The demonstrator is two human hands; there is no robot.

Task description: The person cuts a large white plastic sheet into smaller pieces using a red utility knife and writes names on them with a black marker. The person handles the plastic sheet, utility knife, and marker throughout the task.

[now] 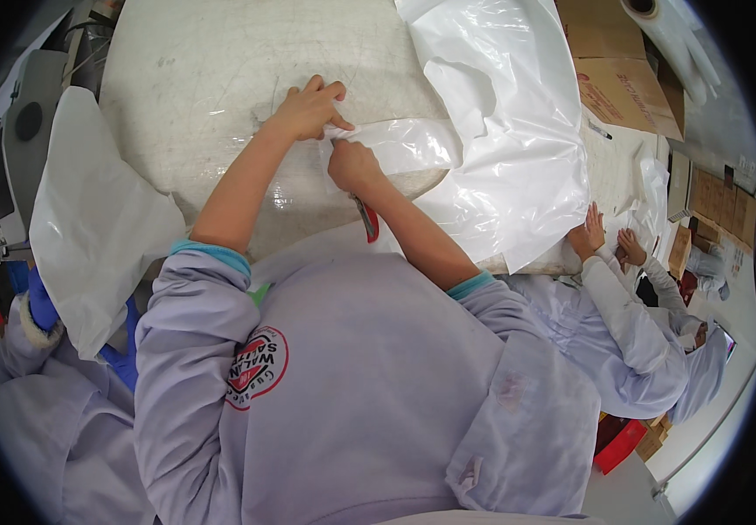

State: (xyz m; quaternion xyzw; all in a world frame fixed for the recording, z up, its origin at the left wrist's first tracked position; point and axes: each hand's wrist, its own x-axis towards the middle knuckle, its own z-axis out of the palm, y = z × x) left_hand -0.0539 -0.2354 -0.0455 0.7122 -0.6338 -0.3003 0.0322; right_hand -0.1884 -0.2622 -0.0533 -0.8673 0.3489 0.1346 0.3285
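My left hand (310,108) has its fingers spread on the pale table (194,79). Its thumb presses near the edge of a white plastic strip (408,144). Just below it, my right hand (356,166) is closed in a fist over the strip's left end. A red-and-dark-handled tool (367,219) sticks out beneath the right wrist; its working end is hidden, so its exact kind cannot be told. The strip lies against a large, glossy white plastic sheet (518,131) with a rounded cut-out, spread over the table's right part.
At left, a blue-gloved person (41,302) holds another white plastic sheet (94,219) beside a grey machine (24,149). To the right, co-workers' hands (592,232) rest at the table. A cardboard box (627,87), a marker (600,129) and a plastic roll (679,44) are beyond.
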